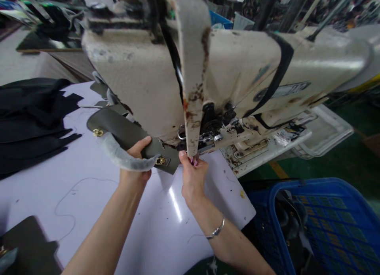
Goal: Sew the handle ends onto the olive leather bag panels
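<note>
A worn cream sewing machine [142,69] fills the upper view. An olive-grey bag piece [124,130] with gold studs and a plastic-wrapped handle [118,154] lies under the machine head. My left hand [137,160] grips the bag piece near its lower edge, thumb on top. My right hand [192,178], with a silver bracelet on the wrist, is pinched closed just under the needle area [192,158]. A small pink thing shows at its fingertips; I cannot make out what it is.
A white worktable [89,195] carries loose thread and a stack of black fabric pieces [32,120] at the left. A dark piece [26,247] lies at the lower left. A blue plastic basket [326,223] stands at the lower right, off the table's edge.
</note>
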Motion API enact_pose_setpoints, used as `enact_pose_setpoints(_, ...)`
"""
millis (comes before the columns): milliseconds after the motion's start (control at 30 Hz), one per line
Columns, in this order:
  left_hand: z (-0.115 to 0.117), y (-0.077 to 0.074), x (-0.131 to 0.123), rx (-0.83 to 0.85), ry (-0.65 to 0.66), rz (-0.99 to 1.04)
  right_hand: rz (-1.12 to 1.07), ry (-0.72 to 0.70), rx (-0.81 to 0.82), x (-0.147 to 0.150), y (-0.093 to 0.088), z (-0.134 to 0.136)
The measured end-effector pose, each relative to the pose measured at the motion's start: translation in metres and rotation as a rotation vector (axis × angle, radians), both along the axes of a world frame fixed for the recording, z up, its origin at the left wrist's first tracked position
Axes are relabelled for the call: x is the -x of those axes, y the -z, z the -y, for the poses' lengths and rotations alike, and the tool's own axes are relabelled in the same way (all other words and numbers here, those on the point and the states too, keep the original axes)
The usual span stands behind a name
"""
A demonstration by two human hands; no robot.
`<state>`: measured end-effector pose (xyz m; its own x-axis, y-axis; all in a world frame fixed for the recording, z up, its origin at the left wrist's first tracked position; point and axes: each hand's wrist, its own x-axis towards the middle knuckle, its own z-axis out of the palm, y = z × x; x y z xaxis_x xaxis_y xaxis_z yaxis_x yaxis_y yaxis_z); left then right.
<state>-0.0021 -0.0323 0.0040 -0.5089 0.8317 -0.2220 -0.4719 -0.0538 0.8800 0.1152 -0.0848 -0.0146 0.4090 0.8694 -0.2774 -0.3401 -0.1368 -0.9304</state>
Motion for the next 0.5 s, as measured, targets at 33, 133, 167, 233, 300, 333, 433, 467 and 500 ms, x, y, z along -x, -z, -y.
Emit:
enact_pose_setpoints(33,0.009,0.001,-0.002,0.022,-0.012,0.032,0.006,-0.011,0.005,-0.003,0.000,0.000)
enact_pose_setpoints(133,0.035,-0.001,-0.017,0.115,-0.123,0.120,0.047,-0.064,0.020,-0.014,-0.001,0.002)
enact_pose_setpoints(167,0.044,-0.002,-0.023,0.143,-0.166,0.142,0.070,-0.093,0.017,-0.020,-0.001,0.004)
enact_pose_setpoints(233,0.058,-0.004,-0.037,0.188,-0.231,0.189,0.122,-0.166,0.000,-0.031,0.000,0.008)
enact_pose_setpoints(300,0.070,-0.005,-0.048,0.211,-0.267,0.228,0.169,-0.243,-0.019,-0.043,0.002,0.011)
enact_pose_setpoints(333,0.075,-0.004,-0.053,0.212,-0.274,0.241,0.188,-0.276,-0.027,-0.048,0.003,0.012)
enact_pose_setpoints(433,0.082,-0.001,-0.064,0.185,-0.253,0.252,0.216,-0.339,-0.049,-0.058,0.006,0.010)
enact_pose_setpoints(467,0.083,0.001,-0.066,0.174,-0.237,0.252,0.222,-0.347,-0.055,-0.060,0.006,0.007)
enact_pose_setpoints(500,0.085,0.003,-0.066,0.169,-0.223,0.245,0.229,-0.349,-0.061,-0.061,0.006,0.005)
